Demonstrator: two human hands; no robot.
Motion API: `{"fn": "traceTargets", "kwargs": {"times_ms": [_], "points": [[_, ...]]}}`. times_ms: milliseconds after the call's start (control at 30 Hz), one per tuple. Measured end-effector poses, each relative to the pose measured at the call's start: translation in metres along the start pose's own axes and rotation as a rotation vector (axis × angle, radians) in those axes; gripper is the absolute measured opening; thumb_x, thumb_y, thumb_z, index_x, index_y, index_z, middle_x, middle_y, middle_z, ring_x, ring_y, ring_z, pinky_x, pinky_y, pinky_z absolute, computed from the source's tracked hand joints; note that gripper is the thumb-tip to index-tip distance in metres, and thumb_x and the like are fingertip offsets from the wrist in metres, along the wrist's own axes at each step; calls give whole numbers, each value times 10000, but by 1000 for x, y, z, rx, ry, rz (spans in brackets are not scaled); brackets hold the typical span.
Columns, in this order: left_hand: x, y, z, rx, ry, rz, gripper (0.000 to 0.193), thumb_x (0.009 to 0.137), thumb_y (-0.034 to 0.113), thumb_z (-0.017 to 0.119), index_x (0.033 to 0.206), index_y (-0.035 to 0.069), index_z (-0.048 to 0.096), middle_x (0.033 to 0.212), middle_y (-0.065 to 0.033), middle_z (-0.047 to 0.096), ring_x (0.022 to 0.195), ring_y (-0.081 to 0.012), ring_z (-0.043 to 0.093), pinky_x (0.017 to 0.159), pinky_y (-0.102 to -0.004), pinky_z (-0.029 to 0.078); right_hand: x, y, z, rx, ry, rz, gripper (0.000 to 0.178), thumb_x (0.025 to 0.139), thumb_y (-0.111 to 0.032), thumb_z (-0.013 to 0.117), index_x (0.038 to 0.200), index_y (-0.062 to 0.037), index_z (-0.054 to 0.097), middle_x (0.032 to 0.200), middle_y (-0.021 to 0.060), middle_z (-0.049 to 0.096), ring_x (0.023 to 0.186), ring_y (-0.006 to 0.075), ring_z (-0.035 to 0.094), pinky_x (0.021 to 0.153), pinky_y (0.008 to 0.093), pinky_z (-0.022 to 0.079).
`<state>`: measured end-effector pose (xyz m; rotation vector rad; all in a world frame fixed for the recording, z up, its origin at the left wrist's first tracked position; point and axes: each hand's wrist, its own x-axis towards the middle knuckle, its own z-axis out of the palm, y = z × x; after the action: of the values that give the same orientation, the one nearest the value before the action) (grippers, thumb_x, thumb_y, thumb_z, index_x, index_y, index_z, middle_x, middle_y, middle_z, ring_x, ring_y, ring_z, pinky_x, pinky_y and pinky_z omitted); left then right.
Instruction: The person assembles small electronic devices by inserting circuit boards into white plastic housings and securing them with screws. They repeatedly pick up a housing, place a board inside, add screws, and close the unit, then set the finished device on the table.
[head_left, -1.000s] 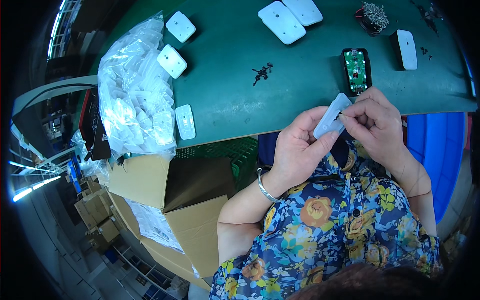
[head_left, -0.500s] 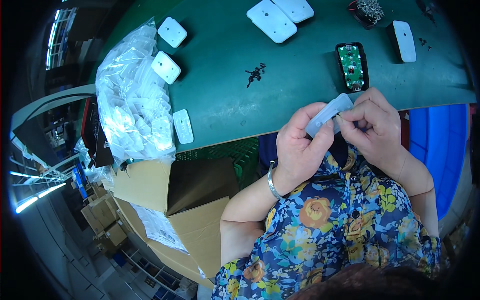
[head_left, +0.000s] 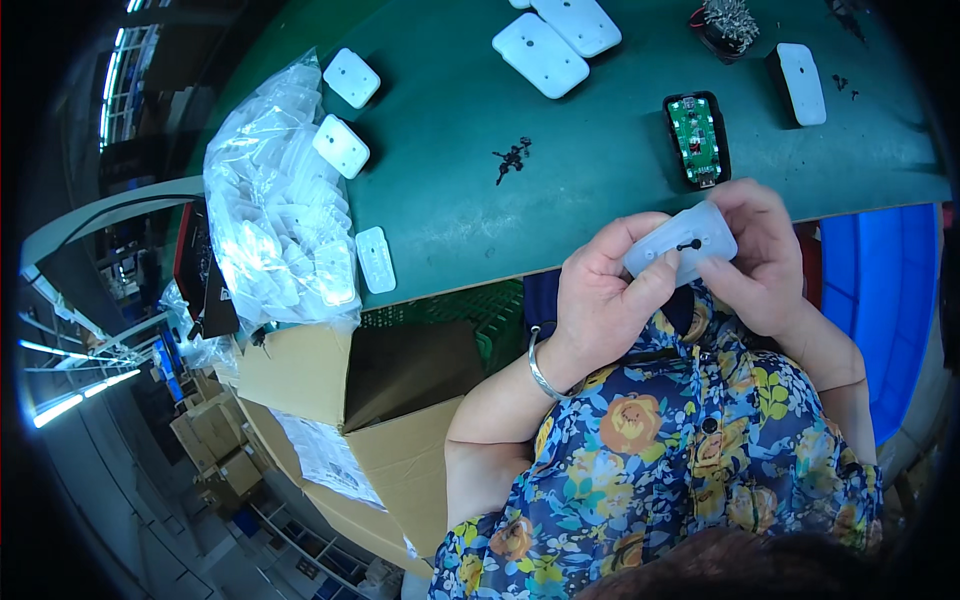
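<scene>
A green work surface (head_left: 430,200) spreads beneath an open black case with a green circuit board (head_left: 697,140), which serves here as the landmark. Left of that case lie a cluster of small black parts (head_left: 512,160) and, much farther left, a clear bag of plastic covers (head_left: 275,190); a black case with a white face (head_left: 802,85) stands to its right, and a pot of metal pins (head_left: 728,25) sits beyond it. The translucent cover (head_left: 690,228) is on the person's side of the landmark, just beside it, held up and tilted, with a dark fitting (head_left: 688,246) on its upper face. The left hand (head_left: 605,285) pinches the cover's left end, thumb on top near the fitting, fingers mostly hidden underneath. The right hand (head_left: 765,245) grasps the other end, its thumb at the near edge and its fingers curled behind; how firmly either one presses cannot be told. The cover looks light, thin-walled and fairly stiff, probably a little slick, so the rims and rounded ends should give the surest hold, while squeezing hard across the flat middle might flex it. The fitting seems small and perhaps rubbery, best handled by fingertip rather than pulled by its narrow part.
</scene>
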<state>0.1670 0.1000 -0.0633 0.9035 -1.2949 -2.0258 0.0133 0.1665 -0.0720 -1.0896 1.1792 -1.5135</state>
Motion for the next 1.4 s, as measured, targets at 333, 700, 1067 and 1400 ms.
{"fn": "traceTargets", "kwargs": {"times_ms": [333,700,1067,1400], "points": [[24,0,32,-126,-247,-58,291,848,92,581,1118,-1,529,976,-22,591,846,-60,531,753,-230,455,1,2,-4,171,111,-39,613,937,-466,296,1298,29,291,1164,155,474,1067,197,477,920,314,373],[62,20,7,1232,-16,622,909,513,159,828,1278,10,361,1240,-189,438,1203,-376,345,982,-433,322,30,12,-35,763,221,124,506,965,-378,292,1246,36,366,1047,151,569,977,226,568,874,331,455],[47,19,10,576,-136,334,845,627,12,748,1326,32,275,1230,-155,384,1075,-257,512,811,-347,503,19,0,-34,1010,150,229,459,962,-346,328,1228,20,403,1000,135,605,932,228,596,839,336,476],[22,15,3,-552,-83,-177,441,899,77,475,1318,44,340,1171,-137,511,1033,-227,561,876,-361,479,14,-5,-21,1109,106,411,486,945,-399,358,1192,12,439,957,142,620,896,243,611,820,352,495]]}}
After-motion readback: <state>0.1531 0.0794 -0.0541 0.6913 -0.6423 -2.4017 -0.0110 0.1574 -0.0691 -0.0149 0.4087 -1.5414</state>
